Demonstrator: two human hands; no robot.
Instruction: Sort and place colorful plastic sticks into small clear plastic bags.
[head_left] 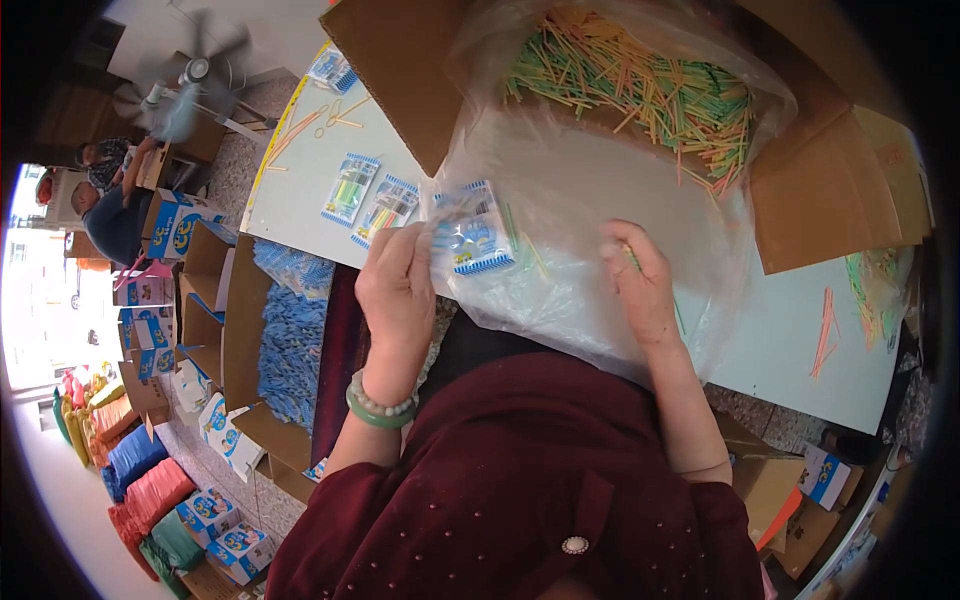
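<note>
My left hand [395, 285], with beaded and green bangles at its wrist, is closed in a pinch at the left edge of a clear packet with blue-striped ends [475, 232]. A few thin green sticks [513, 228] lie beside that packet on clear plastic sheeting [545, 290]. To the right, my right hand [645, 290] has its fingers curled in, slightly blurred, around a thin yellow-green stick [632, 258]. Two filled packets, one with green sticks [350, 188] and one with mixed colours [388, 208], lie left of the plastic.
An open carton [830, 215] lined with plastic holds a heap of coloured sticks [640, 85] at the back. Loose pink sticks [824, 335] lie on the white table [770, 335]. At left, a carton of blue packets [290, 350] stands below table height. Further off are a fan [195, 75] and people.
</note>
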